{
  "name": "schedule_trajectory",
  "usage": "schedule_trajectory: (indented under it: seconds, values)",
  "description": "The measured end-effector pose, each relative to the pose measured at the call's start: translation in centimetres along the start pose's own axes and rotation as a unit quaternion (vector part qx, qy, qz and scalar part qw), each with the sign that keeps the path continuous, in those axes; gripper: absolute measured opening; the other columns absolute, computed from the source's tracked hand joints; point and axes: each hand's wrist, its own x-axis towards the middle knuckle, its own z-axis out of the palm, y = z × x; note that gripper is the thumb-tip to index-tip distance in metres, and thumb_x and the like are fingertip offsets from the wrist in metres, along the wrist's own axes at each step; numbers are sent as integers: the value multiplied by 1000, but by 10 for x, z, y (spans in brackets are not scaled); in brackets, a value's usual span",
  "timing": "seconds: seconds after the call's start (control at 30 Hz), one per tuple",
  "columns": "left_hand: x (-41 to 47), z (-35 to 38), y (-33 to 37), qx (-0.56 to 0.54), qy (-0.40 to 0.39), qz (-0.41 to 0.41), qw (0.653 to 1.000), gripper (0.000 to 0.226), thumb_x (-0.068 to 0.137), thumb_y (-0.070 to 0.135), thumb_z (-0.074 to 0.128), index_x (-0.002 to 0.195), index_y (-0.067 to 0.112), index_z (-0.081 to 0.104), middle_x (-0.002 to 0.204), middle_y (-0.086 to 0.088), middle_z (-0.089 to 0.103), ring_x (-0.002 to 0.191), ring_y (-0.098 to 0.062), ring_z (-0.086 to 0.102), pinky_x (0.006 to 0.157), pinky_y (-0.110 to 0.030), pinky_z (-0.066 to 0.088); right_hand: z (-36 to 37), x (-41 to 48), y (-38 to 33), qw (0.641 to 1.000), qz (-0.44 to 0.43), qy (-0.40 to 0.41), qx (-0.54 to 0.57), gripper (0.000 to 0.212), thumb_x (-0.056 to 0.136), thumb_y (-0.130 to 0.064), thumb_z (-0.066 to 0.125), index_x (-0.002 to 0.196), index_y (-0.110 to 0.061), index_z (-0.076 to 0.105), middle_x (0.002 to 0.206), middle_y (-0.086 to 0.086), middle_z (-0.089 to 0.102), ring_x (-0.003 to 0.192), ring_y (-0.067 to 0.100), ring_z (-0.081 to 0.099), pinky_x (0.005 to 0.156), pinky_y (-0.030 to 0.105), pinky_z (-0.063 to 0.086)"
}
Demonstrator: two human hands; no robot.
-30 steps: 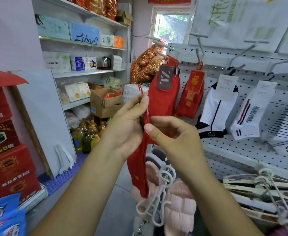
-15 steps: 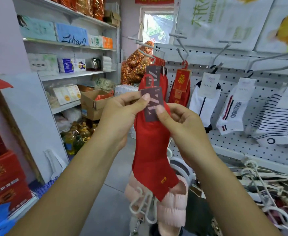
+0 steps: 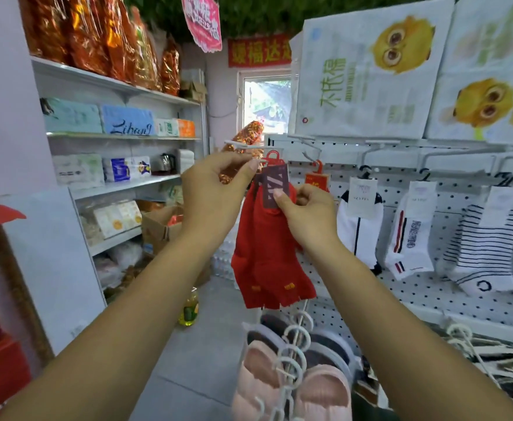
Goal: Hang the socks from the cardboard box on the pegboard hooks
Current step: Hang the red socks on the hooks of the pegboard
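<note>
My right hand (image 3: 305,217) pinches the dark card label of a pair of red socks (image 3: 267,253), raised in front of the white pegboard (image 3: 431,287). Its red plastic hanger sits at the tip of a white pegboard hook (image 3: 243,144). My left hand (image 3: 215,192) pinches the end of that hook beside the hanger. Other red socks hang right behind on the same hook. The cardboard box (image 3: 158,226) stands open on the lower shelf at the left, with red items inside.
More socks hang along the pegboard: a red pack (image 3: 317,179), white socks (image 3: 360,226) and striped socks (image 3: 486,244). Pink slippers (image 3: 291,387) and white plastic hangers sit below. Shelves of boxed goods (image 3: 121,129) fill the left wall; red cartons stack at far left.
Both hands have lifted the red socks from chest height up to the hook. My left hand moved from the sock's label to the hook's end. The view tilted upward.
</note>
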Motion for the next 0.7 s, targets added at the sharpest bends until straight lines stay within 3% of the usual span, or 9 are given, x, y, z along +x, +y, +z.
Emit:
schedule_trajectory:
  seconds: [0.13, 0.33, 0.6, 0.7]
  values:
    - [3, 4, -6, 27, 36, 38, 998, 12, 94, 21, 71, 105, 20, 77, 89, 17, 69, 85, 11, 63, 76, -7, 48, 12, 13, 1, 999, 0, 2, -37, 12, 85, -30, 76, 77, -22, 72, 76, -3, 75, 74, 13, 73, 75, 43, 61]
    - [11, 1, -12, 61, 36, 68, 995, 12, 93, 18, 72, 102, 18, 78, 91, 11, 69, 85, 8, 60, 78, -10, 46, 13, 13, 7, 997, 5, -24, -75, 11, 86, -27, 76, 89, -16, 75, 84, -2, 76, 80, 13, 72, 79, 44, 60]
    - [7, -1, -14, 42, 31, 43, 998, 12, 92, 18, 73, 102, 21, 79, 94, 9, 73, 86, 9, 61, 78, -7, 45, 14, 15, 11, 995, 25, -31, -91, 17, 85, -29, 77, 82, -13, 72, 81, 3, 75, 79, 19, 71, 78, 46, 59]
    - [7, -4, -7, 39, 20, 25, 999, 13, 93, 19, 72, 104, 21, 79, 96, 9, 73, 86, 7, 62, 81, -18, 52, 12, 15, 7, 992, 31, -50, -111, 23, 85, -33, 78, 88, -12, 70, 85, 2, 73, 81, 18, 70, 80, 44, 58]
